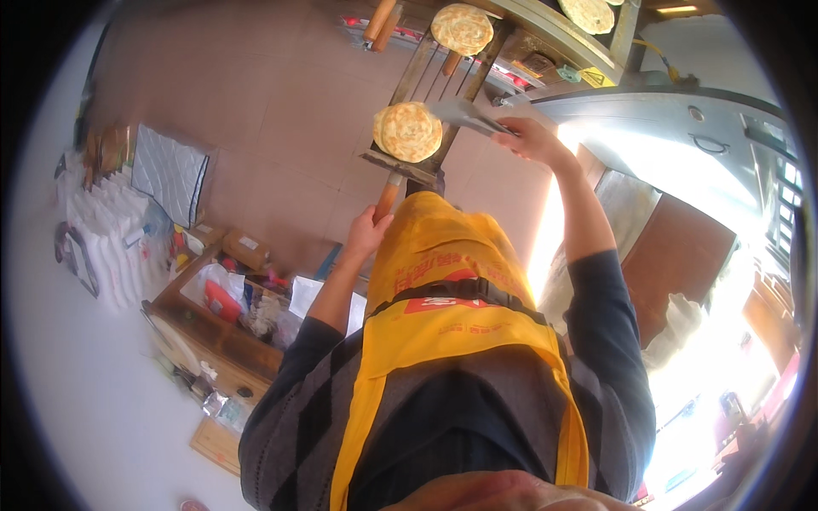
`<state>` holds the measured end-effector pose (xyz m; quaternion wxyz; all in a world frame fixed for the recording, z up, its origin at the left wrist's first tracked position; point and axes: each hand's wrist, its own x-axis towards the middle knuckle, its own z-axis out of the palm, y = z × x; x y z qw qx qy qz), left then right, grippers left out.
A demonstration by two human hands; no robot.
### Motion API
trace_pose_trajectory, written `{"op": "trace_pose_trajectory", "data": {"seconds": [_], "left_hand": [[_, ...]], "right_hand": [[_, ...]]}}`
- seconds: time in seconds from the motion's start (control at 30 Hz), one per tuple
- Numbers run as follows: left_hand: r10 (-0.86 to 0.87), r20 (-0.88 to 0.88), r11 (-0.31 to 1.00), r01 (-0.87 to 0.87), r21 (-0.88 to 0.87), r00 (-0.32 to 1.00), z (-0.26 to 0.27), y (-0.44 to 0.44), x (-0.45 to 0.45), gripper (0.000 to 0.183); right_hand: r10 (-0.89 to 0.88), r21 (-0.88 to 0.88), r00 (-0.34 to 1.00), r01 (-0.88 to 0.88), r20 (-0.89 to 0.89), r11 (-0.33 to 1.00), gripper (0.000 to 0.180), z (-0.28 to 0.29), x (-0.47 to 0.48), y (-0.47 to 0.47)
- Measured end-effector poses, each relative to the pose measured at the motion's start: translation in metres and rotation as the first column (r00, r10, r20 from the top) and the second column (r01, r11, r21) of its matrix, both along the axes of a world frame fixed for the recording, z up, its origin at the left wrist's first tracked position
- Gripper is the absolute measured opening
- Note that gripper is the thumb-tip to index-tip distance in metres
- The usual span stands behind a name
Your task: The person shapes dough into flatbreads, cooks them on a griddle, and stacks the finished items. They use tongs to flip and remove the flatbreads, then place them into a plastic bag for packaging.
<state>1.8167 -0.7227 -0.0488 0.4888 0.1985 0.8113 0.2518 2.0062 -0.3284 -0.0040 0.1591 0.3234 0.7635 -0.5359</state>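
My left hand (369, 232) grips the wooden handle (386, 199) of a long metal rack (461, 133) with open bars. On the rack's near end lies a round, browned, layered flatbread (408, 132). A second flatbread (462, 29) rests at the far end, close to a metal oven-like appliance (543, 22). In my right hand (535, 142) is a flat metal utensil (461, 112), perhaps a spatula or tongs; motion blurs it. Its tip is beside the right edge of the near flatbread, and contact is hard to tell.
More flatbreads (589, 14) sit on top of the appliance. Several wooden handles (380, 22) stick out from its front. To my left stand a wooden shelf unit (255, 345) with bags and boxes, and stacked white bags (108, 236). A brown panel (677, 268) is at right.
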Motion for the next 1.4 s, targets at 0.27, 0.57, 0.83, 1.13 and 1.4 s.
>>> {"op": "trace_pose_trajectory", "data": {"seconds": [0.27, 0.57, 0.83, 1.13, 1.4], "left_hand": [[-0.027, -0.055, 0.999, 0.029, 0.029, 0.998, 0.001, 0.0, -0.002, 0.036], [-0.004, -0.014, 0.996, 0.005, 0.09, 1.0, -0.018, 0.078, -0.013, 0.032], [0.005, 0.051, 0.989, -0.013, 0.145, 0.999, -0.022, 0.258, -0.042, 0.027], [0.404, 0.074, 0.825, -0.398, 0.401, 0.912, -0.063, 0.325, -0.055, 0.033], [-0.484, 0.251, 0.861, 0.507, -0.032, 0.838, -0.085, 0.343, 0.26, 0.024]], "right_hand": [[0.141, -0.413, 0.989, -0.114, 0.036, 0.903, 0.03, -0.022, -0.037, -0.014], [-0.404, -0.382, 0.912, 0.35, -0.068, 0.855, 0.037, 0.032, 0.06, -0.021], [-0.853, -0.575, 0.502, 0.661, -0.14, 0.483, 0.057, 0.104, 0.181, -0.074], [-0.958, -0.775, -0.273, 0.623, -0.089, -0.106, 0.049, 0.114, 0.37, -0.175], [-0.919, -0.527, -0.388, 0.797, -0.074, -0.295, 0.035, 0.142, 0.603, -0.268]]}}
